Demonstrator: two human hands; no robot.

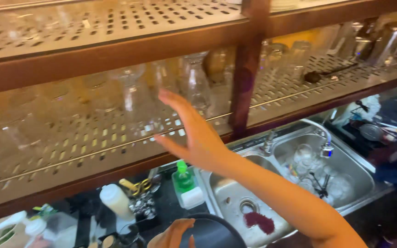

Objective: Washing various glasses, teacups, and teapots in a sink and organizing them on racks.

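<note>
At six o'clock, nearest me, my left hand [172,233] rests its fingers curled on the rim of a dark round pan [214,232]; whether that grip really pinches it, I cannot tell. Just beyond, on the worktop [164,209], a green soap bottle [184,178] stands upright at twelve o'clock of the pan, a white bottle [115,200] at ten. At three o'clock lies the steel double sink [359,160], with glasses [306,158] in its far basin. Farther off, my right hand [194,133] reaches up, fingers spread and holding nothing, just before the clear glasses [134,94] on the perforated shelf [65,147].
</note>
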